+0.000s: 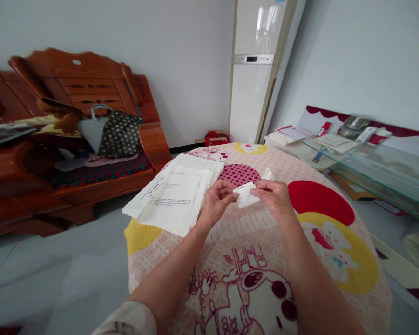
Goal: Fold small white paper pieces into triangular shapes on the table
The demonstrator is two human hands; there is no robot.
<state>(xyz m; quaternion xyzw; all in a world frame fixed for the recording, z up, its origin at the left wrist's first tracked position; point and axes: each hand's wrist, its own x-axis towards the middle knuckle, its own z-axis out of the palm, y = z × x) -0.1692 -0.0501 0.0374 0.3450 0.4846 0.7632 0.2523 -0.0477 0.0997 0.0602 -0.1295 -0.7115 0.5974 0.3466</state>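
Observation:
A small folded piece of white paper (246, 197) is held between both hands above the table. My left hand (218, 199) pinches its left edge with thumb and fingers. On the other side, my right hand (273, 197) grips the right edge the same way. Just behind the right hand lies a crumpled white piece of paper (267, 174). Left of my left hand, a spread stack of printed paper sheets (176, 197) rests on the table, apart from the fingers.
A patterned cloth covers the round table (244, 228). To the left stands a wooden armchair (91, 79) with a star-print bag (120, 132). A glass shelf (380, 163) with papers and a cup is at the right. A tall white air conditioner (249, 93) fills the corner.

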